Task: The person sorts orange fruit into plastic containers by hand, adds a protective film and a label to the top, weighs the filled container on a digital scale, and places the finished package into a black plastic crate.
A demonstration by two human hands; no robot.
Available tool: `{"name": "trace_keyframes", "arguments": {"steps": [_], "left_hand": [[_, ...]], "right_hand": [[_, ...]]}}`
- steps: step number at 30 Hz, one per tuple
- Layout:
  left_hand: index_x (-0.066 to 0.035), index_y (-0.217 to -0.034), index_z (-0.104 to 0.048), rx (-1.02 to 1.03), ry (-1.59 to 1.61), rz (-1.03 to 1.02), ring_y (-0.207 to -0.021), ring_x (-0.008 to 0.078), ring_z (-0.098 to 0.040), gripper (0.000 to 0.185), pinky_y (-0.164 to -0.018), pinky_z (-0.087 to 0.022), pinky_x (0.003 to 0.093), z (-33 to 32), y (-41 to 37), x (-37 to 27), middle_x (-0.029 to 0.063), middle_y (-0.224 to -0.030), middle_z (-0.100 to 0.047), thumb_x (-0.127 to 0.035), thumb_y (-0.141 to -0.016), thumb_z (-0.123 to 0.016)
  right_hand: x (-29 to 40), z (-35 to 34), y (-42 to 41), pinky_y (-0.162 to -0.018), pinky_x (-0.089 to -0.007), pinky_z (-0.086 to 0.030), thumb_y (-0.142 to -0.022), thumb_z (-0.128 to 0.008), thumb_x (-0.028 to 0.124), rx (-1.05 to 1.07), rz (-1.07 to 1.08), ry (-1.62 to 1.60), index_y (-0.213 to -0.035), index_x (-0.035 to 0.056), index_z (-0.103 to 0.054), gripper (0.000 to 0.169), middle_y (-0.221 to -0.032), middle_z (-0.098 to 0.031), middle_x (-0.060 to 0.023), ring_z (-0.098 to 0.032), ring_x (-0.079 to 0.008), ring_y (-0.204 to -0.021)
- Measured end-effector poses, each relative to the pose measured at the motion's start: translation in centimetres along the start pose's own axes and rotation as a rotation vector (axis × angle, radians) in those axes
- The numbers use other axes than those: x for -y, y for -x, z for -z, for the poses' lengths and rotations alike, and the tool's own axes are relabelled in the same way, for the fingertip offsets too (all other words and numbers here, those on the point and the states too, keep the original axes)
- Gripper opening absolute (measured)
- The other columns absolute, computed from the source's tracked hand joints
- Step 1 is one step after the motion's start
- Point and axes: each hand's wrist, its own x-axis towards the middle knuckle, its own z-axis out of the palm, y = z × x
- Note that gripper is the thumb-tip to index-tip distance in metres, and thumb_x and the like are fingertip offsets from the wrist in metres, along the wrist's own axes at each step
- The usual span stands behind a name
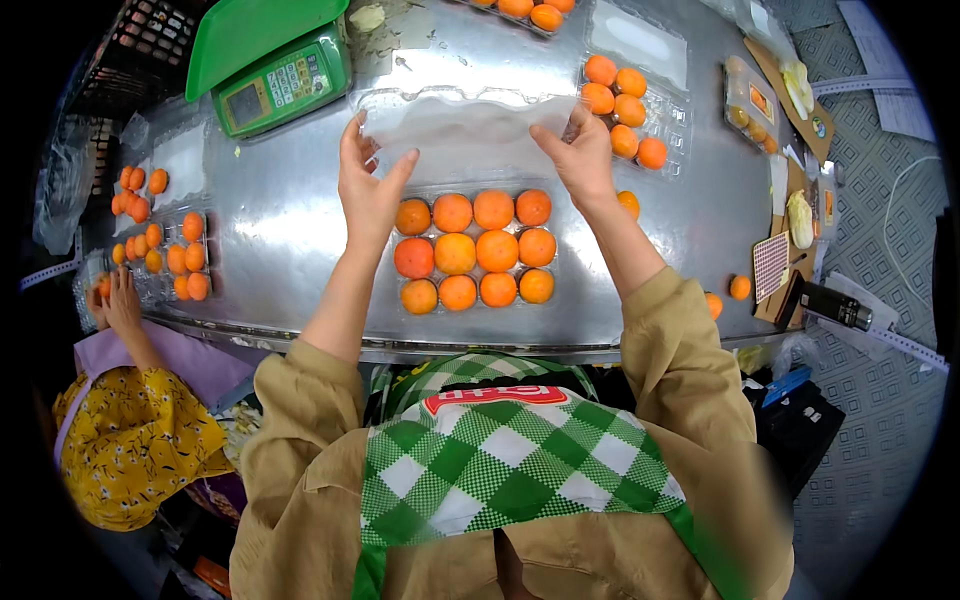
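A clear plastic clamshell box (477, 309) lies unfolded in front of me, its tray filled with rows of orange persimmons (497, 250). The raised lid (450, 176) carries a white foam sheet (472, 139) with a wavy upper edge. At the lid's left side is my left hand (367, 184), fingers behind the edge and thumb in front. My right hand (581, 154) grips the opposite side, its thumb on the sheet and its fingertips partly hidden. Just past my right wrist, a loose persimmon (628, 203) is partly covered by the forearm.
On the metal table (292, 225) stands a green scale (281, 82), back left. Partly filled boxes (679, 127) are at right and far left. A closed box (750, 105), cardboard (814, 135) and a black bottle (836, 306) line the right edge. A co-worker's hands (120, 304) handle fruit at left.
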Motion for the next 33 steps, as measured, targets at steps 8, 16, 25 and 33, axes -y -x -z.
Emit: {"name": "trace_keyframes", "arguments": {"steps": [8, 16, 25, 33], "left_hand": [[-0.003, -0.105, -0.062, 0.134, 0.107, 0.194, -0.071, 0.0075, -0.045, 0.029, -0.069, -0.043, 0.0226, 0.9, -1.9, 2.4, -0.0037, -0.076, -0.049, -0.008, -0.079, -0.074], [0.000, -0.095, -0.063, 0.125, 0.120, 0.087, -0.082, 0.0101, -0.055, 0.021, -0.077, -0.046, 0.0246, 2.7, -0.7, 1.5, 0.0014, -0.089, -0.062, -0.010, -0.079, -0.073], [-0.003, -0.093, -0.063, 0.146, -0.193, -0.335, -0.097, 0.0306, -0.060, 0.030, -0.087, -0.048, 0.0381, 5.7, 6.9, -0.3, 0.0118, -0.101, -0.065, 0.001, -0.064, -0.070], [-0.006, -0.117, -0.063, 0.359, -0.435, -0.377, -0.112, 0.0346, -0.054, 0.045, -0.095, -0.044, 0.0425, 9.0, 12.7, 2.5, 0.0158, -0.124, -0.055, 0.006, -0.074, -0.060]], "right_hand": [[-0.4, 0.7, 0.3, -0.057, -0.0211, -0.033, -0.078, -0.074, 0.011, -0.031, -0.197, -0.184, -0.080, 0.0037, -0.061, 0.015, -0.070, -0.045, 0.0072, -0.038, -0.0034, -0.064], [1.4, 0.5, 1.8, -0.056, -0.0210, -0.033, -0.081, -0.072, 0.007, -0.042, -0.099, 0.027, -0.090, 0.0042, -0.066, 0.012, -0.073, -0.048, 0.0078, -0.039, -0.0025, -0.064], [2.3, 3.6, 9.5, -0.082, -0.0395, -0.045, -0.060, -0.077, 0.009, 0.097, 0.496, 0.668, -0.105, 0.0080, -0.065, 0.046, -0.108, -0.062, -0.0104, -0.056, -0.0313, -0.097], [-0.8, 4.0, 16.6, -0.090, -0.0399, -0.045, -0.073, -0.059, -0.007, 0.234, 0.404, 0.805, -0.133, 0.0048, -0.050, 0.061, -0.128, -0.053, -0.0151, -0.056, -0.0318, -0.107]]}}
